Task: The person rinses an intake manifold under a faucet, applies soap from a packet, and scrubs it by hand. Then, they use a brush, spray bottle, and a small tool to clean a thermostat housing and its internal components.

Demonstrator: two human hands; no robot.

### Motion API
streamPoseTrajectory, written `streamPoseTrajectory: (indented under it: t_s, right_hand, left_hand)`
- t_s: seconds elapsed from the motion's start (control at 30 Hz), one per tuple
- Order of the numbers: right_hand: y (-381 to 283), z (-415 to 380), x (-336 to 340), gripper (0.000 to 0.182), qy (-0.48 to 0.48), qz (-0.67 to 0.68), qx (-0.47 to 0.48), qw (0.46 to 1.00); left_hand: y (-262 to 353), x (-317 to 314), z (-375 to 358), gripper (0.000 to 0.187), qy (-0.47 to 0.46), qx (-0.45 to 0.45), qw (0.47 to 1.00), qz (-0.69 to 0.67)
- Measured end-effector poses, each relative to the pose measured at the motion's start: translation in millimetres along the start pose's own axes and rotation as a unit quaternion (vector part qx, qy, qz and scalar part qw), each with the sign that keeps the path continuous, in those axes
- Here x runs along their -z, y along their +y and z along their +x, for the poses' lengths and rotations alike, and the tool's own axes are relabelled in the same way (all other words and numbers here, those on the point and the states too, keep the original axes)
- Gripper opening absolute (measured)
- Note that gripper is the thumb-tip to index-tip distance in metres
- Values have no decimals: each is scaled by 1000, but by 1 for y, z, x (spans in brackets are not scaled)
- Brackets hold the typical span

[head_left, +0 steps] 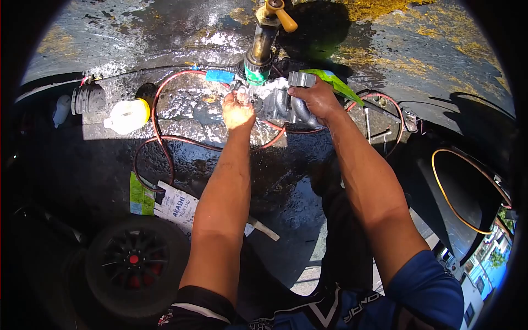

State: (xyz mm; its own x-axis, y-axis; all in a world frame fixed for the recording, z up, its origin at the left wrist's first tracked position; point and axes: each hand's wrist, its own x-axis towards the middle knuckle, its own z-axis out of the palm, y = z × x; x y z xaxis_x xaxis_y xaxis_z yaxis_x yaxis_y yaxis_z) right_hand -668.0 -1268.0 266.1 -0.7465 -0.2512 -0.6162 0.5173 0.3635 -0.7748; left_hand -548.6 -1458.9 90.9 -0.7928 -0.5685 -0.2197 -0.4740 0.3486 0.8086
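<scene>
Grey metal part (281, 105) in hand beside the tap (263, 45)

The right hand (320, 100) grips the part's flanged upper end, thumb across the near face, just right of the tap's green outlet. The left hand (238, 112) is just below the outlet, fingers bent; glare hides how far they close or whether they hold anything. A red hose (155, 104) loops nearby, beside a white bottle (126, 117).

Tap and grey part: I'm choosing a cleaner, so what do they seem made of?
Tap: perhaps brass, finish worn, given its yellowish, dark-stained surface. Grey part: probably cast metal, satin finish, judging by its silvery sheen and rounded curves.
</scene>
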Motion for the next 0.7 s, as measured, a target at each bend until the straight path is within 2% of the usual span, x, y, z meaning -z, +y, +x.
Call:
streamPoseTrajectory:
  t_s: [0.03, 0.07, 0.13, 0.17, 0.2, 0.27, 0.3, 0.37, 0.47, 0.5, 0.6, 0.67, 0.7]
  right_hand:
    - [8, 3, -3, 60, 0, -11, -2, 1000]
    - [22, 10, -6, 63, -24, -17, 20, 999]
    - [22, 6, -25, 66, -44, -4, 19, 999]
    - [20, 4, -38, 66, -50, 2, 16, 999]
    - [17, 6, -49, 60, -44, -67, 32, 996]
    - [35, 25, -78, 51, -103, 80, 38, 991]
    - [25, 29, -78, 45, -161, 180, -2, 970]
    - [-2, 34, -75, 36, -267, 371, -84, 885]
    - [17, 64, -105, 17, -284, 362, -98, 883]
    - [-10, 44, -112, 18, -147, 145, -132, 970]
    - [-22, 39, -125, 28, -146, 156, -170, 962]
    - [-25, 15, -117, 44, -144, 54, -63, 986]
    - [-16, 19, -114, 48, -158, 47, -85, 983]
  left_hand:
    - [26, 6, -11, 38, 91, -7, 994, 62]
    - [93, 30, -39, 43, 208, -40, 950, 229]
    - [120, 35, -58, 47, 209, -98, 969, 93]
    - [127, 38, -62, 41, 123, -82, 986, -72]
    - [125, 33, -58, 39, 7, 22, 970, -241]
    - [111, 20, -40, 46, -15, 187, 908, -375]
    - [115, 30, -35, 48, -35, 203, 885, -418]
    - [134, 61, -20, 54, -76, 232, 832, -499]
    - [130, 73, -10, 55, -41, 222, 811, -540]
    - [136, 82, -10, 55, -40, 239, 842, -481]
    - [113, 83, -7, 52, -52, 273, 793, -543]
    - [109, 83, -13, 47, -65, 291, 761, -577]
    - [118, 86, -25, 46, -60, 294, 753, -586]
